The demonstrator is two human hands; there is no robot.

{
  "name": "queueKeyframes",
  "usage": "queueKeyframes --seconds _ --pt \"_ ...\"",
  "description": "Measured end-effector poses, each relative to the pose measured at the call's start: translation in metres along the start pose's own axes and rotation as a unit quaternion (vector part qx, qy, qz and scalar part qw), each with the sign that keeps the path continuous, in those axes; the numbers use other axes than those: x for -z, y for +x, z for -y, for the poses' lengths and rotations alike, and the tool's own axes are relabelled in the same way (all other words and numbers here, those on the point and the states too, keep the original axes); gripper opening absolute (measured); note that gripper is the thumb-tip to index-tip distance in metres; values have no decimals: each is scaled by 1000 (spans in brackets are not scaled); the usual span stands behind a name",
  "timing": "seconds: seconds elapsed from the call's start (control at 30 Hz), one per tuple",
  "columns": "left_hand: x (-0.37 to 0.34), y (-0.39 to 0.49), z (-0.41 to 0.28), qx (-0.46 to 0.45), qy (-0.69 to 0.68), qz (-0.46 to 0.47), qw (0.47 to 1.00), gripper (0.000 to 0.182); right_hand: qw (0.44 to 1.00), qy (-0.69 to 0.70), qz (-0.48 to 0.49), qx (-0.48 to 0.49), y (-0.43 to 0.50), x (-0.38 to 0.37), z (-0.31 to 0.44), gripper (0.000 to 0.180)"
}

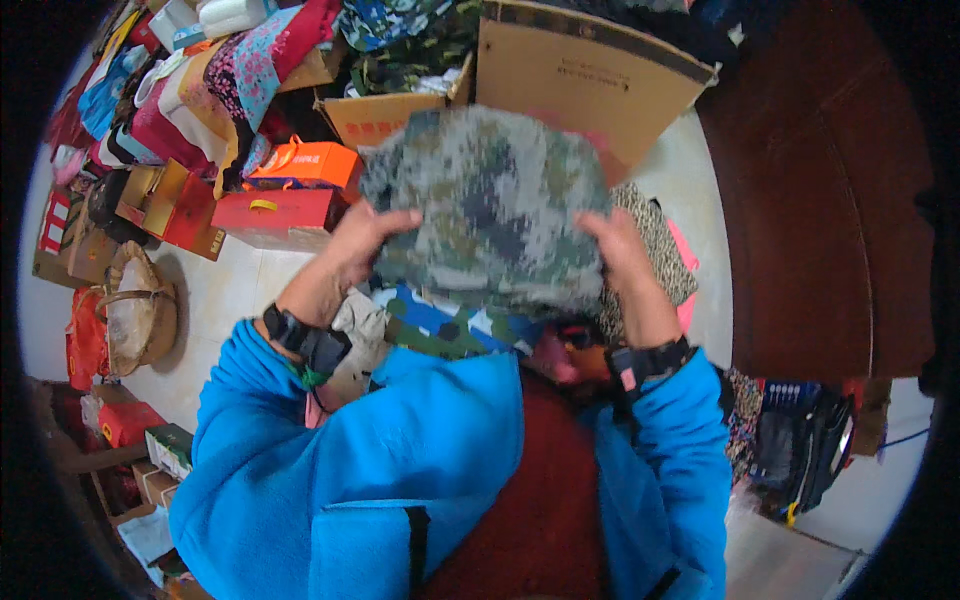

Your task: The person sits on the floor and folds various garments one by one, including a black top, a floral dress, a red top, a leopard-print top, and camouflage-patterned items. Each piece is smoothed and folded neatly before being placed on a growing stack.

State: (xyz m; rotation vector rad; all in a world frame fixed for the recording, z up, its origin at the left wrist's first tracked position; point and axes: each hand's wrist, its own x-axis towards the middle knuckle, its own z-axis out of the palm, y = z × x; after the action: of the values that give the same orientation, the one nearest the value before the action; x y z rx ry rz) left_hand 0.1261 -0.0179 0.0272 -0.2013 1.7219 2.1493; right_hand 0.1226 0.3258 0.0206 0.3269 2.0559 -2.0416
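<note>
Raised in front of me is a bundle of grey-green camouflage cloth [495,202], slightly blurred. My left hand [371,232] grips its left side, the thumb lying on top. On the opposite side my right hand [619,240] grips it the same way; the fingers of both hands are hidden beneath. Below the bundle, near my body, shows a blue, green and white camouflage fabric [457,322]. A leopard-print cloth [652,255] lies beyond my right wrist, with pink fabric [684,247] at its edge.
Ahead stand a large cardboard box [585,82] and an open carton [382,116] stuffed with camouflage clothing. To the left are an orange gift box [307,163], a red box [277,214], piled fabrics [202,105] and a wicker basket [161,330]. A dark brown wooden surface [810,225] fills the right.
</note>
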Motion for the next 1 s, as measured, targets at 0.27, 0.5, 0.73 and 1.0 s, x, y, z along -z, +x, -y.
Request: queueKeyframes --seconds 0.27,0.5,0.73,1.0 --pt "21 -4 -56 12 -52 5 999 49 972 173 88 133 -22 -2 38 33" --pt "44 7 41 125 63 -54 989 53 998 32 -50 27 -11 -29 -90 48" --pt "101 43 70 266 -31 33 963 68 940 288 101 -150 -4 -25 -118 66" --pt "93 48 100 247 -132 81 956 69 901 421 102 15 -15 -40 -107 71"
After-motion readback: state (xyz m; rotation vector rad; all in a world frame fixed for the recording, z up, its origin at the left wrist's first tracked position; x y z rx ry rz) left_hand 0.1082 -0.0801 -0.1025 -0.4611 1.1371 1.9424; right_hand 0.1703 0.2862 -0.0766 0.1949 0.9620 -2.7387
